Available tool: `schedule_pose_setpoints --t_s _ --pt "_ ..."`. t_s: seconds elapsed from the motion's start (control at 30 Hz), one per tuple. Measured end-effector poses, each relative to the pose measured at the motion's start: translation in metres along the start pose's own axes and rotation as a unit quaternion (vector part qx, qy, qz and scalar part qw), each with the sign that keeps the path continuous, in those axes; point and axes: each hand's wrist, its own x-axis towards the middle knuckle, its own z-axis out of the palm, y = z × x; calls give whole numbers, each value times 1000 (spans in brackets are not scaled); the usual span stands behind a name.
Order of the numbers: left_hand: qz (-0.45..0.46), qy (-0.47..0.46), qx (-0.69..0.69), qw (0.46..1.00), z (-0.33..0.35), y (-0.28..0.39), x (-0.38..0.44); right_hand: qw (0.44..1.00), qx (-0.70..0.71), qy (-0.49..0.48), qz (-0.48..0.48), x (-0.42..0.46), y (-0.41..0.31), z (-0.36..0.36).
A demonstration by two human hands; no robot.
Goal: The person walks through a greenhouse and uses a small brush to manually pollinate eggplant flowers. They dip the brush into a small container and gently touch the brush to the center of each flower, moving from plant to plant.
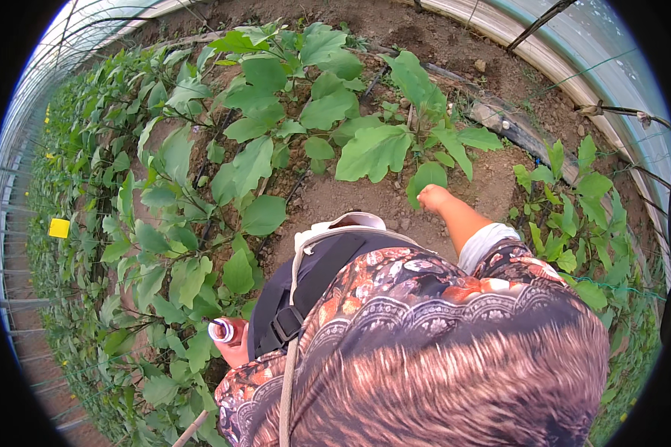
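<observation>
My left hand (235, 349) is low at the left of my body, wrapped around a small open bottle (221, 331) with a white rim. A thin dark stick shows at the bottle's mouth. My right hand (434, 199) is stretched forward with its fingers curled together. It is at the edge of a broad green leaf (426, 180) of an eggplant plant (425, 131). Its fingertips are too small to tell whether they pinch anything. Larger lobed leaves (376, 152) spread just beyond that hand.
Dense eggplant rows (162, 240) fill the left side, with a yellow sticky card (59, 228) among them. More plants (581, 207) grow at the right. Dark drip tubing (373, 84) runs over the soil (335, 195). Plastic greenhouse film (604, 61) curves along the far right edge.
</observation>
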Motion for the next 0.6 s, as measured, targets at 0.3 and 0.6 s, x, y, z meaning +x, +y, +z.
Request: schedule_pose_setpoints --t_s 0.3,0.6 --pt "30 -26 23 999 20 43 9 988 154 3 -6 21 -55 7" --pt "25 -43 23 998 27 57 7 978 -180 -37 -99 22 33 31"
